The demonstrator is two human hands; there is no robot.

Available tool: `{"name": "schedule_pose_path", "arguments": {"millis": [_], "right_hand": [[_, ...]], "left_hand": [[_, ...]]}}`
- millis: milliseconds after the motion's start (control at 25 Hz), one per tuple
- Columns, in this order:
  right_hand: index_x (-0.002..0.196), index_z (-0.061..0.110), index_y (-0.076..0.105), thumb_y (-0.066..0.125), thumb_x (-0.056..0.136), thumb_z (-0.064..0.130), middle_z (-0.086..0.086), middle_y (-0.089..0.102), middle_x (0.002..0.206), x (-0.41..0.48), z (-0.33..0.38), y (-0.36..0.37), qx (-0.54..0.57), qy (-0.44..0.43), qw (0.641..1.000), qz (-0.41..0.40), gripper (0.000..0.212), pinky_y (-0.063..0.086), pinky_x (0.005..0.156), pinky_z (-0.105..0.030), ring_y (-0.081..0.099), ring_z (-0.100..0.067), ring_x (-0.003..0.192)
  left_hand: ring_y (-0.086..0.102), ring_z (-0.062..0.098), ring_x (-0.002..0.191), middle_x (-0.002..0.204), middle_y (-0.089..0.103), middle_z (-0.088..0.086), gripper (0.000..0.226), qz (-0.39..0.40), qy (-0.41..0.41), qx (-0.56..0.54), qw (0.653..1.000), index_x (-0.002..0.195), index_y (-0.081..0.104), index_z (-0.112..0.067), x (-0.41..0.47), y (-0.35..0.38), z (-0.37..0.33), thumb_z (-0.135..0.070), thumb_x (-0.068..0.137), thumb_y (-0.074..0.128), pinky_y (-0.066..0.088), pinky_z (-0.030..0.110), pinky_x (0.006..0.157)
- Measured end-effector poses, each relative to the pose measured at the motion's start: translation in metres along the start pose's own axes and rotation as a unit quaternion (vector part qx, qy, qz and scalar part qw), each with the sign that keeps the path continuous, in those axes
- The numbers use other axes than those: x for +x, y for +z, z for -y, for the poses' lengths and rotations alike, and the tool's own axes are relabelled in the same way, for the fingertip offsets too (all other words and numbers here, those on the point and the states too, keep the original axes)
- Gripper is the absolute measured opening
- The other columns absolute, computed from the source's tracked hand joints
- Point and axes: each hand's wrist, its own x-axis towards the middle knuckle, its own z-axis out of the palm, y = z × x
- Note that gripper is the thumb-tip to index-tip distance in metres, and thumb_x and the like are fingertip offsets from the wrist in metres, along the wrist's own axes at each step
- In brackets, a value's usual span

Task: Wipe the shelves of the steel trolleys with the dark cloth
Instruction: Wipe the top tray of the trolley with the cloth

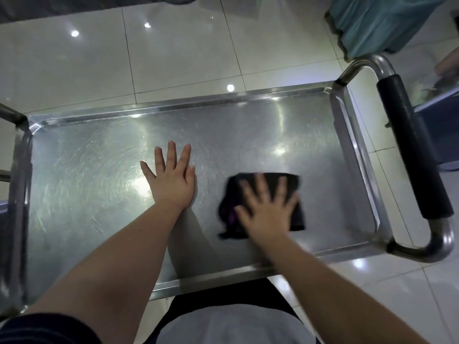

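Your right hand (267,212) lies flat on the dark cloth (299,217), fingers straight and spread, pressing it onto the trolley shelf (87,182); no finger curls round it. The cloth, blurred, sits at 4 o'clock from the shelf centre. Your left hand (171,180) rests palm-down on bare steel near the centre, fingers extended, holding nothing. The black-sleeved handle (412,150) stands at 3 o'clock.

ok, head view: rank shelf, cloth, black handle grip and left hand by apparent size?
1. shelf, by far the largest.
2. cloth and grip: about alike. The right hand covers part of the cloth, so I won't rank these two.
3. left hand, smallest.
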Motion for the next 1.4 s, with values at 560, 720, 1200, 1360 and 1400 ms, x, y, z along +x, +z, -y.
{"name": "schedule_pose_path", "arguments": {"millis": [560,720,1200,1360,1400], "right_hand": [[0.148,0.055,-0.009,0.003,0.080,0.077,0.013,-0.011,0.163,-0.033,-0.133,-0.007,0.045,0.241,0.969,-0.012,0.072,-0.001,0.110,-0.070,-0.014,-0.035,0.147],[0.149,0.052,-0.001,0.019,0.085,0.074,0.010,-0.006,0.162,-0.068,-0.005,0.023,0.009,0.021,1.000,-0.017,0.071,-0.006,0.107,-0.075,-0.007,-0.047,0.146],[0.150,0.053,0.014,0.027,0.090,0.073,0.009,0.013,0.163,-0.089,0.082,0.038,-0.040,-0.214,0.975,-0.039,0.064,0.000,0.109,-0.073,-0.002,-0.041,0.148],[0.149,0.054,0.013,0.028,0.087,0.074,0.012,0.014,0.162,-0.095,0.039,0.035,-0.028,-0.149,0.987,-0.045,0.067,0.003,0.110,-0.071,0.007,-0.038,0.149],[0.148,0.056,0.009,0.028,0.085,0.075,0.014,0.012,0.162,-0.096,0.009,0.034,-0.028,-0.110,0.992,-0.050,0.069,0.004,0.110,-0.071,0.007,-0.036,0.149]], "left_hand": [[-0.009,0.027,0.150,0.165,0.001,-0.005,0.055,-0.005,0.008,-0.010,1.000,0.153,0.004,-0.046,-0.013,0.002,0.009,-0.052,0.098,0.006,-0.013,0.061,0.113],[-0.010,0.030,0.150,0.165,-0.001,-0.003,0.056,0.005,0.006,-0.003,1.000,0.154,0.001,-0.044,-0.019,0.004,0.012,-0.052,0.098,0.005,-0.011,0.063,0.113],[-0.003,0.029,0.150,0.165,0.007,0.001,0.056,0.016,0.073,-0.063,0.995,0.155,0.014,-0.036,-0.106,0.004,0.054,-0.045,0.100,0.012,-0.010,0.061,0.114],[-0.005,0.028,0.150,0.165,0.006,-0.002,0.058,0.023,0.086,-0.032,0.996,0.154,0.012,-0.040,-0.102,0.005,0.056,-0.051,0.097,0.006,-0.009,0.059,0.115],[-0.004,0.028,0.150,0.165,0.006,-0.003,0.058,0.016,0.091,-0.023,0.995,0.154,0.012,-0.041,-0.103,0.006,0.057,-0.052,0.097,0.006,-0.009,0.059,0.115]]}}
